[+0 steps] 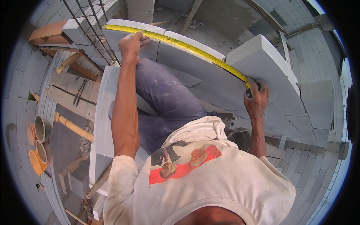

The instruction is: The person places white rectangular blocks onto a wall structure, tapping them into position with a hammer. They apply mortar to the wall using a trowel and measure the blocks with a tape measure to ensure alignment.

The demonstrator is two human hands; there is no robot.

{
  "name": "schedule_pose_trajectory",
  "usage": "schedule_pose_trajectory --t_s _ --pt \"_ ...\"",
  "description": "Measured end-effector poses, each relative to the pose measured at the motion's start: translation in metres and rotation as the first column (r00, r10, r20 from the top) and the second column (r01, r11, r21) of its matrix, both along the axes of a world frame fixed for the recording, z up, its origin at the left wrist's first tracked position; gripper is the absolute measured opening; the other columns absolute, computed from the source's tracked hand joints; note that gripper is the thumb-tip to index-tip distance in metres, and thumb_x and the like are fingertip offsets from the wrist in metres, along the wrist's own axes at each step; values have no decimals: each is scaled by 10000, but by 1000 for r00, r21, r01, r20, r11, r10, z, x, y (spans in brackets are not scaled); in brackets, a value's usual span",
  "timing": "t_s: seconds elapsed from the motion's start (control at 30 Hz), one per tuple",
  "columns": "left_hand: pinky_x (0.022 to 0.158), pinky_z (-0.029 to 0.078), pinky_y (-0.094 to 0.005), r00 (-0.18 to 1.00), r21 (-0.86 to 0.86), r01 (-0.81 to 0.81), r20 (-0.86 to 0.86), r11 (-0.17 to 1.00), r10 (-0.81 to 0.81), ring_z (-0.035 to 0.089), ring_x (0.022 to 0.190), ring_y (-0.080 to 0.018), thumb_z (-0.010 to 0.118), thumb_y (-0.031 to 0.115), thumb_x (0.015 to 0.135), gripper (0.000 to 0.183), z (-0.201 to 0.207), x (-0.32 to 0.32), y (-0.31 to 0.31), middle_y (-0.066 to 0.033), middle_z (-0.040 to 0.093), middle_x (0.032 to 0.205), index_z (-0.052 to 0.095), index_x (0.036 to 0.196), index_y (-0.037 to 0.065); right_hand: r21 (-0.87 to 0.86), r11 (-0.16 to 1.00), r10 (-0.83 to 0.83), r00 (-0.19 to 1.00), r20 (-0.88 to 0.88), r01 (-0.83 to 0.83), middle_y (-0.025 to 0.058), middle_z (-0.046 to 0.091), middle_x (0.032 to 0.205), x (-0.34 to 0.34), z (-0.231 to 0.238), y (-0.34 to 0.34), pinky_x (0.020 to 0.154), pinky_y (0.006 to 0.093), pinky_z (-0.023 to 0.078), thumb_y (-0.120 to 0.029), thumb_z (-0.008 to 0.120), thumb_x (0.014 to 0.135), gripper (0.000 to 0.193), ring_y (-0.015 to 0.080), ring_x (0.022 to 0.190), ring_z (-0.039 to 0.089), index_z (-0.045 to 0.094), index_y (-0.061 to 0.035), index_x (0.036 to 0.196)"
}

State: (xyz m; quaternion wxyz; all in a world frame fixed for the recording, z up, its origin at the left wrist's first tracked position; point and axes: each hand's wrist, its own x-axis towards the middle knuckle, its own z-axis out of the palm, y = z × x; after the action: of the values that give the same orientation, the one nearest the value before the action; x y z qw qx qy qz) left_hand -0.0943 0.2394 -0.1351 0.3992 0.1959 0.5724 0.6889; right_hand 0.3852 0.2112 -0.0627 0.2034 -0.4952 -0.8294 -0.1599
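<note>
Measuring tape stretched along a pale block wall, seen from above.
We look down on a building site, walled at left and right in pale blocks, with a low block wall [176, 58] crossing in front of the wearer's legs. From left to right, we find an orange bucket [37, 164], a bamboo pole [75, 126], pincers [78, 93] lying on wooden planks [60, 98], and a rebar cage [91, 33] near the wall's left end; at right, a large block [264, 56] stands higher, just beyond the tape. The left hand [131, 45] is curled, pinching the yellow tape measure [195, 50] at the wall's upper edge, near the tape's left end; the right hand [257, 95] closes around its dark case [248, 92].
</note>
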Motion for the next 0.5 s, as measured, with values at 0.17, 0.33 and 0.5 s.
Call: schedule_pose_trajectory --t_s 0.17,0.33,0.5 --pt "807 606 -350 999 42 -3 47 999 1 778 847 -266 623 116 972 353 -1 -3 0 -207 748 1003 630 1188 -163 18 1000 13 1000 -3 -12 105 577 1246 0 -2 2 1048 487 474 6 818 677 653 342 1178 574 715 -212 1284" --pt "800 605 -343 999 37 3 33 999 -4 776 846 -259 616 118 994 331 -1 -2 1 -196 749 978 634 1175 -160 32 999 9 1000 -1 -9 105 577 1244 1 -3 2 1039 489 476 9 818 672 657 345 1174 574 715 -211 1282" --pt "933 610 -404 999 -31 44 1 999 -44 763 973 -306 622 139 1027 396 0 -6 1 -233 725 1117 585 1288 -157 59 998 17 1000 -10 -16 100 565 1266 0 -5 4 1030 491 471 11 820 664 667 347 1193 560 713 -212 1283"
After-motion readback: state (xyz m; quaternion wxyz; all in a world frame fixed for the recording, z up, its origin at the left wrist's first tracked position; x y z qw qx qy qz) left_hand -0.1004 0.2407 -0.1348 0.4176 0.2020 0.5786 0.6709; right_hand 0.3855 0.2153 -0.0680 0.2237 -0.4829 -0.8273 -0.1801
